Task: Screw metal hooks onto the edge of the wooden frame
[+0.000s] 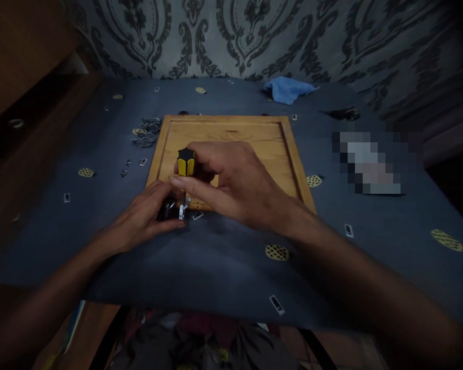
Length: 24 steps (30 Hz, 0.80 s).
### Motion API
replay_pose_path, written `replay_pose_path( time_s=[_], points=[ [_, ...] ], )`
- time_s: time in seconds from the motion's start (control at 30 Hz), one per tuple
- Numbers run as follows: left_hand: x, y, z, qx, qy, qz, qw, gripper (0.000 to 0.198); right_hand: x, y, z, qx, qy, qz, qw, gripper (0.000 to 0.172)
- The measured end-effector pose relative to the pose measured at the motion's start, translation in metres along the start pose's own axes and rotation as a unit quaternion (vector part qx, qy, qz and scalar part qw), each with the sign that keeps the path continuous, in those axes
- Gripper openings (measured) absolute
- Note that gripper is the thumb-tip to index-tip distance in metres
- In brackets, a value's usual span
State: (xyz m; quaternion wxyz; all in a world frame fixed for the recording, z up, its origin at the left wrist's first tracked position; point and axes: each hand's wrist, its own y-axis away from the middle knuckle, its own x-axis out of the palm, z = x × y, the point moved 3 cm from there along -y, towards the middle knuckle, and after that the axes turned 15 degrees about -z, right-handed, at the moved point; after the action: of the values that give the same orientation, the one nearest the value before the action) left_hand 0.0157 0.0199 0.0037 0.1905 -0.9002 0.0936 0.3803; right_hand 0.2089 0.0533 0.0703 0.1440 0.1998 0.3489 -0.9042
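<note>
My right hand [231, 180] grips a black and yellow screwdriver [185, 164] by its handle. The tool stands upright, its shaft pointing down at a small shiny metal fitting [181, 211]. This fitting sits against the near edge of a shallow wooden tray [293, 159], towards its left corner. Thumb and fingers of my left hand [146, 210] are closed around the fitting from the left. Whether the screwdriver's tip is seated in a screw, I cannot make out. Part of the tray's floor is hidden behind my right hand.
Left of the tray lie several curved metal pieces [146, 134] and a few small screws [125, 171]. A blue cloth [289, 90] lies by the patterned wall. A dark object [343, 113] and a blurred-out item [368, 162] are at right. A patterned blue cloth [224, 262] covers the surface.
</note>
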Motion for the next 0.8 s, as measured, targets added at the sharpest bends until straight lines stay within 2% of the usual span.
replay_pose_path(
  time_s=[0.1, 0.2, 0.33, 0.43, 0.53, 0.63, 0.8],
  points=[
    [0.0, 0.0, -0.001, -0.01, 0.005, 0.006, 1.0, 0.042, -0.007, -0.003, 0.001, -0.001, -0.003, -0.044, 0.999, 0.034],
    [-0.001, 0.0, -0.004, -0.018, 0.013, 0.011, 1.0, 0.04, -0.02, -0.005, 0.004, 0.03, -0.018, -0.101, 0.994, 0.034],
    [-0.003, 0.001, -0.006, -0.021, 0.013, 0.008, 1.0, 0.04, -0.032, 0.003, 0.008, 0.043, 0.003, -0.128, 0.991, 0.03],
    [-0.003, 0.002, -0.006, -0.012, 0.018, 0.01, 1.0, 0.04, -0.034, 0.017, 0.005, 0.061, -0.015, -0.121, 0.991, 0.02],
    [-0.003, 0.003, -0.004, -0.006, 0.015, 0.009, 1.0, 0.041, -0.035, 0.036, 0.003, 0.032, -0.001, -0.091, 0.995, 0.009],
    [-0.002, 0.003, -0.003, -0.013, 0.018, 0.012, 1.0, 0.043, -0.036, 0.052, 0.001, 0.017, -0.004, -0.054, 0.998, 0.012],
    [-0.003, 0.001, -0.006, -0.034, 0.023, 0.024, 0.999, 0.04, -0.037, 0.063, -0.003, 0.052, -0.02, -0.058, 0.997, 0.019]
  ],
)
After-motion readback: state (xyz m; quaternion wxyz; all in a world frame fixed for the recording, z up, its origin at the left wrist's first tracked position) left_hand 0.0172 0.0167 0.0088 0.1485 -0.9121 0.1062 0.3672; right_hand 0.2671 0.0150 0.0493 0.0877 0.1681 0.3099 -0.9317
